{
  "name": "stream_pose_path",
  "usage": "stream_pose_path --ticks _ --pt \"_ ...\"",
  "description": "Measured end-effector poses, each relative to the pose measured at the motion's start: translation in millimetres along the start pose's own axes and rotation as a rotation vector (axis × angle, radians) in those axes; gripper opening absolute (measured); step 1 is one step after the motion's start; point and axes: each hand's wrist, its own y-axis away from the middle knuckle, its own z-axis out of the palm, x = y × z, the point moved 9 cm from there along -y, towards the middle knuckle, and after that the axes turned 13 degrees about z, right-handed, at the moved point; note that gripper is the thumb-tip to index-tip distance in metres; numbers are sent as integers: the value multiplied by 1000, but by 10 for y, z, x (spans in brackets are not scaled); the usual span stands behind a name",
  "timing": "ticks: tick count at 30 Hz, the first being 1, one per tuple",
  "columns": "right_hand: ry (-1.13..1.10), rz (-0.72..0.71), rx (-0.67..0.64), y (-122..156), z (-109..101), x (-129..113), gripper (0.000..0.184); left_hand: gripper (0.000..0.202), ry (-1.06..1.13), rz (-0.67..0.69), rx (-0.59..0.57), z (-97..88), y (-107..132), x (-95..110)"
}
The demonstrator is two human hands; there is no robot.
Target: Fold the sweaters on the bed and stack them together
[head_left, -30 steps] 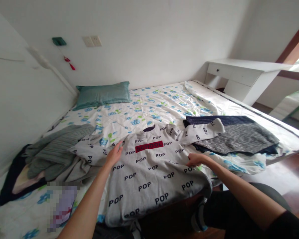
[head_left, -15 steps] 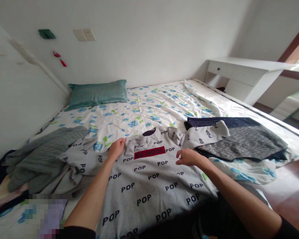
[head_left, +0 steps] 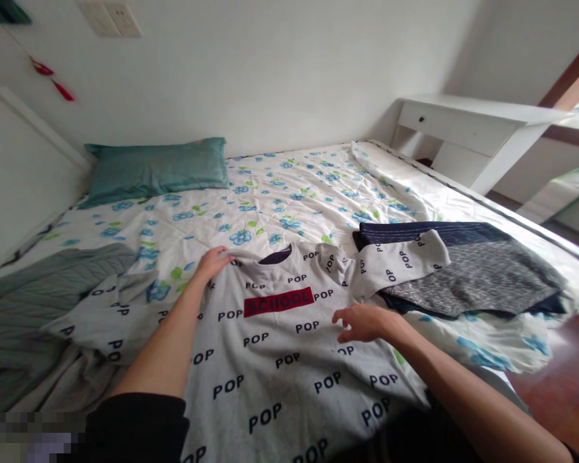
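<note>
A grey sweatshirt (head_left: 280,360) printed with "POP" and a red "SCHOOL" patch lies face up on the bed. My left hand (head_left: 212,262) rests on its left shoulder beside the dark collar, fingers stretched along the cloth. My right hand (head_left: 361,321) hovers over the right chest area, fingers loosely spread, holding nothing. The sweatshirt's right sleeve (head_left: 400,260) lies across a folded dark and speckled grey garment (head_left: 482,273).
The bed has a white sheet with blue flowers (head_left: 294,193) and a teal pillow (head_left: 157,170) at the head. A grey knit garment (head_left: 33,302) lies heaped at the left. A white desk (head_left: 468,132) stands at the far right.
My left hand slid up from the sweatshirt's left side to the shoulder by the collar. My right hand let go of the right side and moved inward. The camera leaned closer.
</note>
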Motion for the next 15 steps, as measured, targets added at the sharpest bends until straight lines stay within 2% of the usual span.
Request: stream_pose_path --ticks 4,6,9,12,14,15 --pt "14 -41 -32 46 54 -103 63 49 -142 -243 106 -132 231 -221" --pt "27 -43 -47 40 73 -95 63 58 -211 -240 103 -69 298 -150" --pt "30 -29 -26 17 37 -31 63 60 -233 -15 82 174 199 250" --pt "34 -22 1 -1 -16 27 66 62 -186 211 -46 626 84 772" --pt "35 -15 4 -10 -43 50 67 65 -165 261 -155 976 106 1073" --pt "34 -14 5 -13 -59 59 67 67 -164 241 -174 1116 145 1191"
